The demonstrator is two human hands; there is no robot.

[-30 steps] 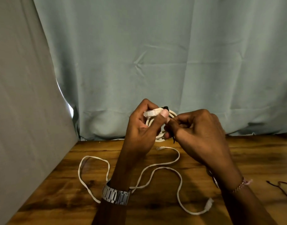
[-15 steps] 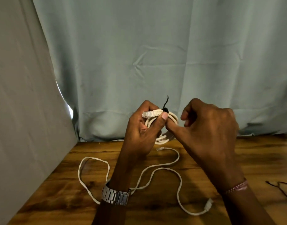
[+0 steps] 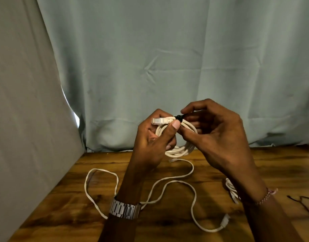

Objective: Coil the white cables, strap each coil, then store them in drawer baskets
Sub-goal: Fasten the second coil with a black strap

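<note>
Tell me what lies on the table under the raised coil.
A loose white cable snakes across the wooden table below the coil; the left forearm covers part of it.

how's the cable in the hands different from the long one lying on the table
The held cable is wound into a tight coil; the loose cable sprawls in open loops. The held cable is lifted off the table by the left hand, while the loose cable lies flat on it. A black strap, pinched by the right hand, binds the held cable; the loose cable has none. Both are white.
</note>
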